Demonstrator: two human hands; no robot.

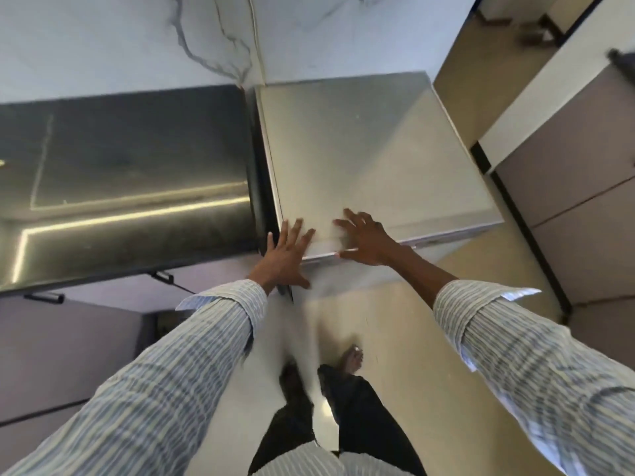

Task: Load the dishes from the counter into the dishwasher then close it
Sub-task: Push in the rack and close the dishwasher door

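The pale tiled floor (405,355) runs under me and off to the right of the dishwasher (371,159), the silver steel box that I take as my landmark; its flat top fills the middle of my view and nothing lies on it. Behind the dishwasher rises a white marble wall (120,39) with grey veins, meeting a second white panel at a corner just above the machine's far edge. Tight against the dishwasher's left side sits the dark polished counter (120,187), its surface bare of dishes and carrying only streaks of reflected light. Below that counter, left of the dishwasher, are grey cabinet fronts (68,355) with a small black handle (44,297) near the counter's edge. To the right of the dishwasher, across the strip of floor, stand taupe panels with black trim (515,214). No brand or writing is legible anywhere on the machine; the view is blurred. My striped shirt sleeves (192,355) reach forward, and my dark trousers (357,413) and one bare foot (352,359) show below the dishwasher's front. My left hand (285,259) lies flat with fingers spread on the dishwasher's near left corner, thumb down over its front edge. My right hand (367,240) rests just beside it on the near edge of the top, fingers splayed and straight, grasping nothing.
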